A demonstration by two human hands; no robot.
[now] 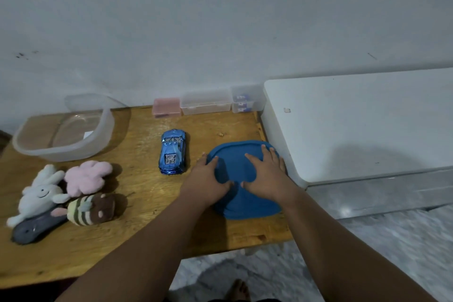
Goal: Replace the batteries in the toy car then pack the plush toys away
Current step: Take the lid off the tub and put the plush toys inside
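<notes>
Both hands lie flat on the blue lid (247, 201), which rests on the right part of the wooden table (137, 235), its far right edge just beside a white cabinet (355, 125). The left hand (208, 179) covers the lid's left rim with fingers spread; the right hand (266, 176) sits on its middle, fingers pointing away. Neither hand closes around anything: palms are down and fingers are extended, pressing or resting instead of gripping. My guess is that the lid belongs to the clear tub (63, 132) standing open at the far left, and it has been set aside so the tub is free to take the toys.

The toy car (172, 152) stands alone near the table's centre, just left of the lid and apart from both hands, nose pointing away. It is glossy metallic blue, with an open cockpit and a pale patterned panel on its rear deck (whether the battery door is underneath cannot be told from here).

Four plush toys (61, 196) lie bunched at the left, in front of the tub: a white one, a pink one, a striped brown one and a dark grey one, touching each other. Small plastic boxes (206, 104) line the wall, one seemingly holding batteries.
</notes>
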